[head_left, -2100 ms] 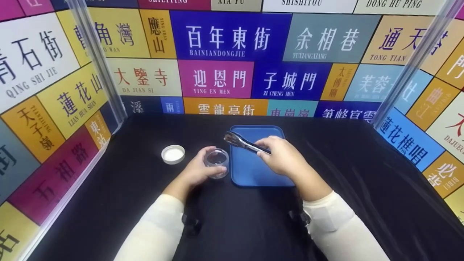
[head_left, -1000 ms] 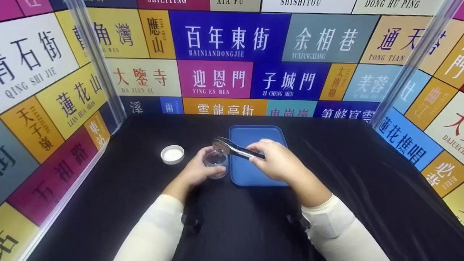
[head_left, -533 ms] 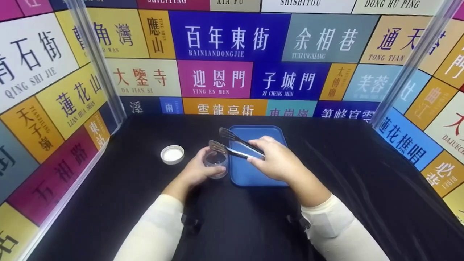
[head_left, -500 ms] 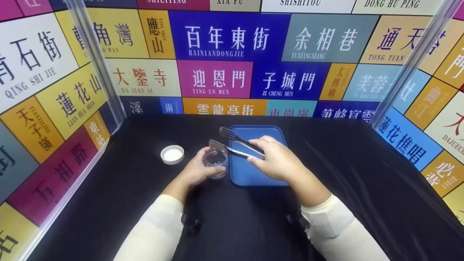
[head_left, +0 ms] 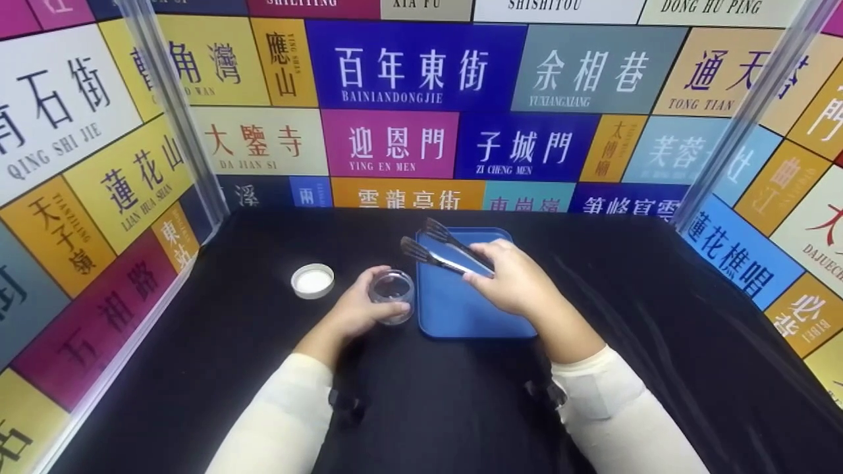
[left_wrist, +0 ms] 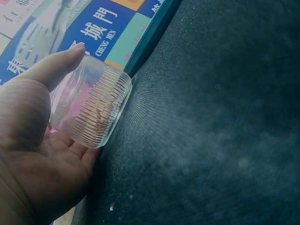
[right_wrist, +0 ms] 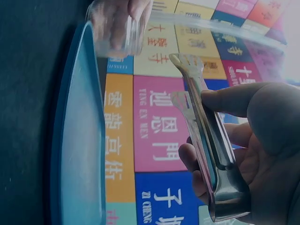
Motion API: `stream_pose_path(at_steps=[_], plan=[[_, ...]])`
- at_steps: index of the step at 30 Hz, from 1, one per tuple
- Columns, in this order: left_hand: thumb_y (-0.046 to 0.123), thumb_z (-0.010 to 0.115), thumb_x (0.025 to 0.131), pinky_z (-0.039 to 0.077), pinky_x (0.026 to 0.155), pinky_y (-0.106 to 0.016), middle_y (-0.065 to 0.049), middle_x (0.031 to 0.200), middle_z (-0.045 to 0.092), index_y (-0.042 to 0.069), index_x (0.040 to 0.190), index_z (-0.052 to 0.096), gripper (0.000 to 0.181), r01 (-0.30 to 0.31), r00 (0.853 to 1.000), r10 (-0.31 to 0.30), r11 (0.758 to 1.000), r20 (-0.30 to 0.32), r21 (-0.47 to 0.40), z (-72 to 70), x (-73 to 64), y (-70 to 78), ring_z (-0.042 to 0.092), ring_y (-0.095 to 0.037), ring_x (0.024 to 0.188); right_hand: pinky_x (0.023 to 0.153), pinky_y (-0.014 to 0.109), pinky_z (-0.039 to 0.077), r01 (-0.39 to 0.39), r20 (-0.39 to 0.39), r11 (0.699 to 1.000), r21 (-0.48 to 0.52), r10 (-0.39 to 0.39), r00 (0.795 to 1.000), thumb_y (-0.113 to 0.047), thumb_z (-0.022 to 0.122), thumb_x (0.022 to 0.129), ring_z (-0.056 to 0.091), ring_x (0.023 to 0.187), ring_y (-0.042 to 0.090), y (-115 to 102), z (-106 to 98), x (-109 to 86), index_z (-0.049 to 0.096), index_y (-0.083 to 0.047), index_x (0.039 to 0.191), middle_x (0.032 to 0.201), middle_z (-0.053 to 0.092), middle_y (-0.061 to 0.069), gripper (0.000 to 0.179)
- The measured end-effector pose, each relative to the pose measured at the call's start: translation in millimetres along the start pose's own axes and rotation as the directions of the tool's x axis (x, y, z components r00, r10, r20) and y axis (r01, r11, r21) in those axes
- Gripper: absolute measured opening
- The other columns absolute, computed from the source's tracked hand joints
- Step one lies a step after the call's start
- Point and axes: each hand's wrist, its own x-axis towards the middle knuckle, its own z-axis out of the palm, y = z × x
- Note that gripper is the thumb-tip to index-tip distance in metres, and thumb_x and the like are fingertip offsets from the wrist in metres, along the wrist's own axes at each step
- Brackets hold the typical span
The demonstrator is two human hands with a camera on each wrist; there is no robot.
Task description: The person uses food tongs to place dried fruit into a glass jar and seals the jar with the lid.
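Observation:
My left hand (head_left: 355, 306) holds a clear jar (head_left: 393, 297) upright on the black cloth, fingers round the far side and thumb on the near side. Ribbed walls show on the jar (left_wrist: 101, 105) in the left wrist view, with small reddish-brown bits inside. My right hand (head_left: 517, 280) grips metal tongs (head_left: 418, 251) over the blue tray's left half. Their two slotted tips stand apart, pointing left, above and to the right of the jar's mouth. In the right wrist view the thumb and curled fingers are round the tongs (right_wrist: 227, 187), with nothing between the tips.
A blue tray (head_left: 467, 319) lies just right of the jar. To the left of the left hand, a white lid (head_left: 313, 282) rests on the black cloth (head_left: 421, 401). Sign-covered panels (head_left: 395, 145) enclose the table at the back and sides.
The tongs came over the jar with tips together, then spread there. Since then my right hand has moved them up and right, off the jar. My left hand and the jar have stayed put.

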Motion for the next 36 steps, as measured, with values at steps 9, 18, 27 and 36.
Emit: stream_pose_path(at_steps=[9, 18, 27, 36], plan=[[0.025, 0.095, 0.08, 0.04, 0.126, -0.05, -0.013, 0.153, 0.061, 0.015, 0.157, 0.048, 0.091, -0.005, 1.0, 0.005, 1.0, 0.001, -0.004, 0.3, -0.3, -0.6, 0.06, -0.032, 0.138, 0.126, 0.059, 0.039, -0.126, -0.025, 0.992, 0.0, 0.126, 0.992, -0.039, 0.07, 0.101, 0.051, 0.148, 0.04, 31, -4, 13.5, 0.053, -0.01, 0.157, 0.157, 0.054, 0.021, 0.065], [0.025, 0.095, 0.08, 0.041, 0.126, -0.05, -0.013, 0.154, 0.061, 0.015, 0.157, 0.048, 0.091, -0.002, 1.0, 0.002, 1.0, 0.005, -0.011, 0.2, -1.0, -0.6, 0.061, -0.033, 0.138, 0.125, 0.063, 0.038, -0.214, -0.072, 0.977, -0.012, 0.212, 0.975, -0.037, 0.067, 0.103, 0.051, 0.146, 0.046, 71, -9, 20.4, 0.051, -0.005, 0.157, 0.156, 0.052, 0.027, 0.065], [0.025, 0.096, 0.079, 0.041, 0.126, -0.05, -0.012, 0.155, 0.061, 0.016, 0.158, 0.047, 0.094, 0.004, 1.0, -0.004, 0.999, 0.011, -0.036, 1.5, -2.7, 0.3, 0.06, -0.032, 0.139, 0.118, 0.067, 0.042, -0.302, -0.129, 0.953, 0.002, 0.3, 0.945, -0.032, 0.064, 0.103, 0.057, 0.134, 0.05, 116, -10, 21.9, 0.052, 0.001, 0.153, 0.147, 0.056, 0.032, 0.061], [0.023, 0.096, 0.079, 0.042, 0.125, -0.049, -0.012, 0.152, 0.062, 0.015, 0.157, 0.048, 0.092, -0.008, 1.0, 0.008, 1.0, 0.004, -0.03, 0.6, -1.6, 0.0, 0.061, -0.032, 0.137, 0.115, 0.068, 0.044, -0.37, -0.202, 0.929, 0.026, 0.367, 0.908, -0.031, 0.063, 0.103, 0.058, 0.132, 0.052, 143, -11, 19.2, 0.052, 0.004, 0.152, 0.145, 0.057, 0.035, 0.061]])
